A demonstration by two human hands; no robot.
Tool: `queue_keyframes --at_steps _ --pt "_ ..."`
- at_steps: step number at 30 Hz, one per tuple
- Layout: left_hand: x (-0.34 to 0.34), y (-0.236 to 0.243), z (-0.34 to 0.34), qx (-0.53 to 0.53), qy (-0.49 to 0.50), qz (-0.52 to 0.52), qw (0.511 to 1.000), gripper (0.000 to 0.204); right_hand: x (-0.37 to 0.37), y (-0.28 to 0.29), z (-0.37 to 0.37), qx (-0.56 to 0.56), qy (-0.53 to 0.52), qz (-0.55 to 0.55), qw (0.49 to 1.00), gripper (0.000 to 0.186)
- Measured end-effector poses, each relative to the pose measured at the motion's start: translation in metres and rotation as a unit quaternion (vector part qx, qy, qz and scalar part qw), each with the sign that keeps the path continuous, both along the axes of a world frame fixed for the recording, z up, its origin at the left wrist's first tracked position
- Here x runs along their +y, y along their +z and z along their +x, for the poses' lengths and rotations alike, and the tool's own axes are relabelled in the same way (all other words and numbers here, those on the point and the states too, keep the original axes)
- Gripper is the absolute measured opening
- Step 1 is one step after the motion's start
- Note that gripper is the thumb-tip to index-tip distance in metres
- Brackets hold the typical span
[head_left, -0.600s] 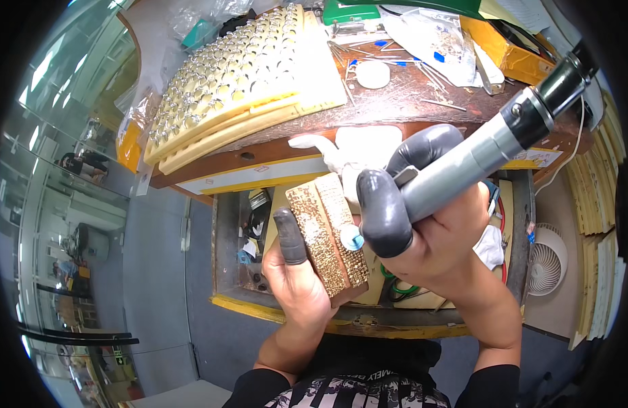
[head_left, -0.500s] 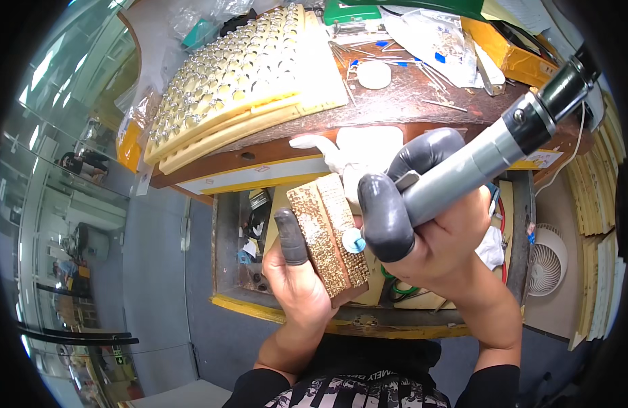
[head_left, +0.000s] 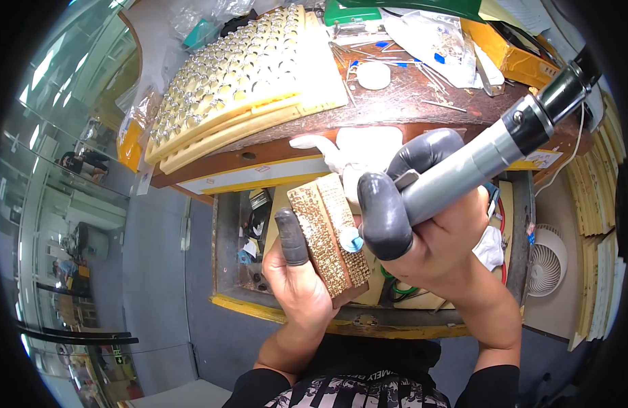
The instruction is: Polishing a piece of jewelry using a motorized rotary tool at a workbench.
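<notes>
My left hand (head_left: 302, 285), with a black finger cot on the thumb, is closed round a thick gold-coloured block (head_left: 319, 234) with a rough, grainy surface and a groove along it. Its other fingers are hidden behind the block. In my right hand (head_left: 423, 224) is a grey rotary handpiece (head_left: 464, 173), pinched between black-covered thumb and index finger. The handpiece slants up to the right, ending in a black connector. A small light-blue disc (head_left: 351, 239) at its working end is against the block's grooved face or just over it; I cannot tell which.
On the wooden bench (head_left: 423, 112) beyond my hands lie yellow trays (head_left: 225, 81) with rows of ring-like metal pieces, loose burs, a round white lid (head_left: 374, 75) and an orange box (head_left: 508, 51). Below is an open drawer (head_left: 259, 309). A white fan (head_left: 549, 262) stands at right.
The light-blue disc has shifted very slightly left on the gold-coloured block, along with the handpiece. Both hands keep the same hold.
</notes>
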State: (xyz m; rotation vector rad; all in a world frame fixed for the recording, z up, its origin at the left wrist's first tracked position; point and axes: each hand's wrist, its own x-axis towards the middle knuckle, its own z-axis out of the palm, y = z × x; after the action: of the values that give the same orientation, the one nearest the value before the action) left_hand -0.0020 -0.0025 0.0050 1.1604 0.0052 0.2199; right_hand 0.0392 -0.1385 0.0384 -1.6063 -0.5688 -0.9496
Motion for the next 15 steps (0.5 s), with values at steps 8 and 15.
queue_keyframes --at_steps 8,15 --pt "0.0002 0.0060 -0.0006 -0.009 -0.009 0.007 1.000 0.050 -0.0004 0.0041 -0.0019 -0.011 0.006 0.005 1.000 0.010" --pt "-0.0005 0.0078 -0.0003 0.003 -0.010 -0.014 1.000 0.049 0.0021 0.0018 0.0008 -0.023 0.009 0.009 1.000 0.008"
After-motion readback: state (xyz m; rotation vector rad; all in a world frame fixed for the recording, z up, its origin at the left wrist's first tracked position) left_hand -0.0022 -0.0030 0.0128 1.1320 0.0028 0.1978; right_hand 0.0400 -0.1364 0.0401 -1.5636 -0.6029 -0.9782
